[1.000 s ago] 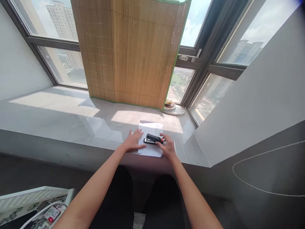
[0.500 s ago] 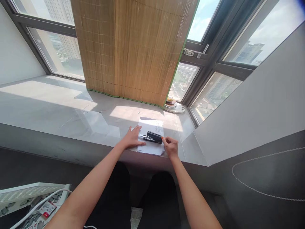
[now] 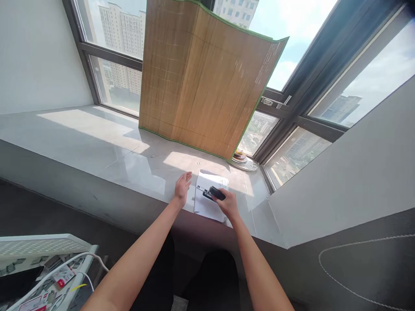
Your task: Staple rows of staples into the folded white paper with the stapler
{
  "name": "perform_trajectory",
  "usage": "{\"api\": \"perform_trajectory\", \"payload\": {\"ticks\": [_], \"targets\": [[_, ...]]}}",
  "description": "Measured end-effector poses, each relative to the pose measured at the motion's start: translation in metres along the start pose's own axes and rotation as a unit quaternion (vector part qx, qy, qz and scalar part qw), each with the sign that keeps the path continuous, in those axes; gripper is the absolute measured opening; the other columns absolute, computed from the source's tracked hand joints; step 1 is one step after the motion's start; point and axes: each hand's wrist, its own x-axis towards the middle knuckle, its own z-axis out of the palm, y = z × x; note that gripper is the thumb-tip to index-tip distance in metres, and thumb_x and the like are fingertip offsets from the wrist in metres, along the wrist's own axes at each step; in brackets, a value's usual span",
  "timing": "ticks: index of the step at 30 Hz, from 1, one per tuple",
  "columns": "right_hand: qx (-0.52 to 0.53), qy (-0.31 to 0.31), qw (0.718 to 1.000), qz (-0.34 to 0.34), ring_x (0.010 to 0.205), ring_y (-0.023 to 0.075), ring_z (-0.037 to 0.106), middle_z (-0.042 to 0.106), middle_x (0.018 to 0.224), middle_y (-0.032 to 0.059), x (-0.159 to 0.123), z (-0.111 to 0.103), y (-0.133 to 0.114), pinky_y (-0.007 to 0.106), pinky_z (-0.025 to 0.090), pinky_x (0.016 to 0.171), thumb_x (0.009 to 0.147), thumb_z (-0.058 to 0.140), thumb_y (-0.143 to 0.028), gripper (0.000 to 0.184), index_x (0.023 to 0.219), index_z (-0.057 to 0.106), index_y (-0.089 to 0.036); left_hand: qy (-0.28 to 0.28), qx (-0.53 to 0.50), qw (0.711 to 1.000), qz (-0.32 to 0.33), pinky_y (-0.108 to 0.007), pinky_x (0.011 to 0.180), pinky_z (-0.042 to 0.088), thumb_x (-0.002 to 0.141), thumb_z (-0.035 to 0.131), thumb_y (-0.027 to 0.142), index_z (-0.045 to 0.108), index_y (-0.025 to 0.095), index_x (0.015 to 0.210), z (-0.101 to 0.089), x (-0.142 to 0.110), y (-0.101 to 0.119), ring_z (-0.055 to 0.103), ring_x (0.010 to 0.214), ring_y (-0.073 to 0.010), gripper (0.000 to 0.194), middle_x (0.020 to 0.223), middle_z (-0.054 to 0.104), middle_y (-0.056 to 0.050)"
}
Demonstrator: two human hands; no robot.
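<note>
Plenty is packed into the white basket (image 3: 39, 248) at far left, a red-and-white packet (image 3: 63, 275) showing inside, a pale cable (image 3: 74, 258) looping across the rim. Moving right, up along the grey sill (image 3: 81, 149), and a brown slatted mat (image 3: 197, 82) stands against the window. Now the left hand (image 3: 182, 188): open, nothing in its grasp, fingers stretched away from the body, just beside the near left part of the white paper (image 3: 209, 209). Whether its edge presses on the sill, I can't tell. And here's the black stapler (image 3: 216, 193), over the paper, long axis running mostly side to side, its left end a touch farther from the body. A slim metal piece (image 3: 202, 188) pokes out of that left end, pointing towards the left hand, with a gap between them. The upper and lower parts look spread apart. Right hand (image 3: 229, 204) next, clearly the nearer one: fingers closed round the stapler's right end, wrist on the near right side. Beyond, stacked plates (image 3: 240, 160) sit by the window corner, and a thin cord (image 3: 343, 291) hangs in a curve at far right.
</note>
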Motion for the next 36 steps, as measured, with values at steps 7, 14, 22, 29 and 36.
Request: {"api": "perform_trajectory", "payload": {"ticks": [7, 14, 22, 29, 36], "targets": [[-0.244, 0.068, 0.930, -0.267, 0.097, 0.0255, 0.062, 0.074, 0.105, 0.0080, -0.015, -0.002, -0.079, 0.039, 0.046, 0.088, 0.096, 0.059, -0.007, 0.034, 0.121, 0.073, -0.024, -0.034, -0.315, 0.935, -0.158, -0.044, 0.118, 0.050, 0.108, 0.033, 0.045, 0.068, 0.008, 0.129, 0.007, -0.020, 0.004, 0.060, 0.141, -0.0288, 0.055, 0.148, 0.063, -0.022], [-0.322, 0.037, 0.878, -0.353, 0.095, 0.0239, 0.058, 0.073, 0.113, 0.0081, -0.018, 0.006, -0.086, 0.042, 0.040, 0.090, 0.104, 0.049, -0.006, 0.035, 0.126, 0.070, -0.024, 0.002, -0.316, 0.937, -0.152, -0.047, 0.116, 0.052, 0.107, 0.034, 0.031, 0.067, 0.007, 0.135, 0.013, -0.024, 0.009, 0.064, 0.137, -0.0296, 0.050, 0.137, 0.071, -0.021], [-0.328, 0.052, 0.873, -0.356, 0.097, 0.0240, 0.060, 0.075, 0.115, 0.0067, -0.022, 0.005, -0.076, 0.042, 0.041, 0.092, 0.104, 0.051, -0.007, 0.037, 0.130, 0.069, -0.026, 0.008, -0.325, 0.932, -0.162, -0.042, 0.116, 0.053, 0.108, 0.037, 0.027, 0.066, 0.006, 0.136, 0.015, -0.022, 0.004, 0.068, 0.132, -0.0270, 0.046, 0.137, 0.071, -0.021], [-0.209, 0.124, 0.952, -0.184, 0.102, 0.0263, 0.062, 0.076, 0.112, 0.0074, -0.024, 0.007, -0.068, 0.041, 0.044, 0.094, 0.092, 0.056, -0.004, 0.041, 0.123, 0.074, -0.025, 0.058, -0.339, 0.922, -0.177, -0.037, 0.107, 0.060, 0.109, 0.037, 0.026, 0.071, 0.005, 0.118, 0.013, -0.022, 0.005, 0.075, 0.120, -0.0255, 0.040, 0.123, 0.076, -0.021], [0.035, 0.114, 0.984, 0.130, 0.087, 0.0242, 0.069, 0.076, 0.096, 0.0041, -0.022, 0.033, -0.037, 0.034, 0.050, 0.082, 0.081, 0.072, -0.024, 0.021, 0.100, 0.081, -0.023, 0.042, -0.303, 0.941, -0.146, -0.040, 0.106, 0.060, 0.109, 0.040, 0.028, 0.071, 0.005, 0.106, 0.016, -0.036, 0.018, 0.078, 0.111, -0.0265, 0.039, 0.108, 0.079, -0.019]]}}
